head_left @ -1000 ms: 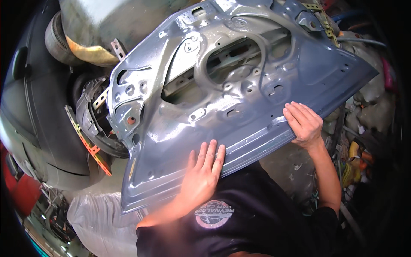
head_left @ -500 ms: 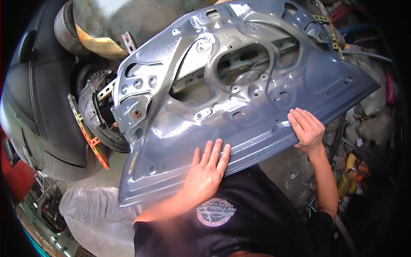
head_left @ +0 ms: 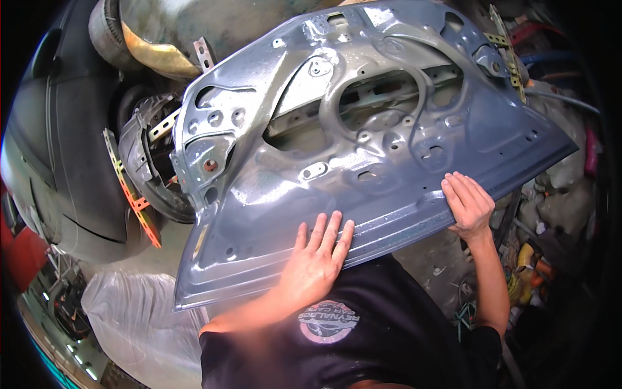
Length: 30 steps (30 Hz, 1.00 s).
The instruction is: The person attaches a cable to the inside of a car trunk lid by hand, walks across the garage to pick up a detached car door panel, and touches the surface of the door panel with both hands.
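A large grey car door [head_left: 382, 188], its inner side with cut-out openings facing up, stretches across the view in front of me. My left hand [head_left: 317, 256] lies flat on the ridged near edge with its fingers spread. Farther right along the same edge, my right hand [head_left: 470, 204] curls round the rim. Its fingers rest together on top, and the thumb is hidden at or under the edge. The door's surface is glossy in places, with small holes and round recesses.
A dark car body [head_left: 84, 149] stands at the left. Orange and yellow perforated metal bars [head_left: 133, 194] and another perforated bar [head_left: 508, 55] show beside the door's ends. Clear plastic sheeting [head_left: 142, 324] lies at lower left. Clutter [head_left: 534, 262] fills the right side.
The whole view has shifted slightly, and the door's left near corner sits a little higher and farther left. Both hands keep their places on the edge.
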### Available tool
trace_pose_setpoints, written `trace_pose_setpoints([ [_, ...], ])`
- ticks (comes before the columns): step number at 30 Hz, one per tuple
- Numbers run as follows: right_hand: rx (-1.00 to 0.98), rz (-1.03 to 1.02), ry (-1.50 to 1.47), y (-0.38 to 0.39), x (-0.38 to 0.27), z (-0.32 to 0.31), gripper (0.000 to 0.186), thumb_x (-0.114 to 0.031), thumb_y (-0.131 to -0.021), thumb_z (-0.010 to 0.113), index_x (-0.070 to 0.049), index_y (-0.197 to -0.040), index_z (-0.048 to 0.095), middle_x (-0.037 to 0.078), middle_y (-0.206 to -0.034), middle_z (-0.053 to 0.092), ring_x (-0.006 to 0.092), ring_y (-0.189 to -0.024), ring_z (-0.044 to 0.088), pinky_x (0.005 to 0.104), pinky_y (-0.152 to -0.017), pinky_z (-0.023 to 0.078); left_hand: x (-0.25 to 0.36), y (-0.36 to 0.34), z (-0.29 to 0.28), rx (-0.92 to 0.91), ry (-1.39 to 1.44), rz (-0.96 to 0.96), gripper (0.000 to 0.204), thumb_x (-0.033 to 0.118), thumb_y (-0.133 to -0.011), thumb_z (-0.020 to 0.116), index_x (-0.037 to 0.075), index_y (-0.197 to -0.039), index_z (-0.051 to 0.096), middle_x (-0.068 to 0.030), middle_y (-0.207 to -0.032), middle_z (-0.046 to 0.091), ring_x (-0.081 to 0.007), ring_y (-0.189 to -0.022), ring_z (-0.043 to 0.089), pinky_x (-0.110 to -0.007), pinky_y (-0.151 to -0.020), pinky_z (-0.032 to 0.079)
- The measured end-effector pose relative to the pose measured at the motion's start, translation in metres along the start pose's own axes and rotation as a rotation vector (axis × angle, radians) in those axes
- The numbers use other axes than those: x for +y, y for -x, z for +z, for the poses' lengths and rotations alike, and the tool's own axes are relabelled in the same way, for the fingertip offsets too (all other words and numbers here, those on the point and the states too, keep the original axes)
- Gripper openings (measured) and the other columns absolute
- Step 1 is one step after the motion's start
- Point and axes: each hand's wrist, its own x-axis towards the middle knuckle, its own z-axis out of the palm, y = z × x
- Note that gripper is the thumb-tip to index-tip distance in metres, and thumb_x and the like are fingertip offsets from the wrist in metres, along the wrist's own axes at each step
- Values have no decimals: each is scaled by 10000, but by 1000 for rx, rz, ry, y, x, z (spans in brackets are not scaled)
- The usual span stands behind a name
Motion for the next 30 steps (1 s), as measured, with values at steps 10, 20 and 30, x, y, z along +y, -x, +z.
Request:
trace_pose_setpoints([
  [10, -17, 5, -10, -2, -2, -5, 384, -240, -730, 704, 14, -1015, 742, 161, -1024, 757, 330, -968, 751, 429, -883, 603, 0, 0, 2, -17, 3, 0, 684, 73, -897, 585, 1, -1547, 385, -291, -1563, 410, -476, -1438, 432, -644, -1135, 364],
  [20, 1, -10, -9, -3, -1, -4, 349, -170, -725, 663, 18, -1008, 743, 153, -1012, 751, 321, -946, 746, 414, -858, 606, 2, -1, 1, -38, -8, -10, 677, 64, -897, 580, 4, -1545, 392, -278, -1568, 414, -461, -1442, 434, -633, -1146, 354],
  [30, 11, -17, -7, -2, 1, -4, 336, -148, -734, 661, 32, -1007, 741, 157, -1008, 748, 320, -939, 745, 411, -850, 609, 2, -3, 1, -30, -15, -1, 672, 53, -889, 592, 8, -1535, 414, -274, -1561, 428, -458, -1430, 452, -622, -1133, 378],
])
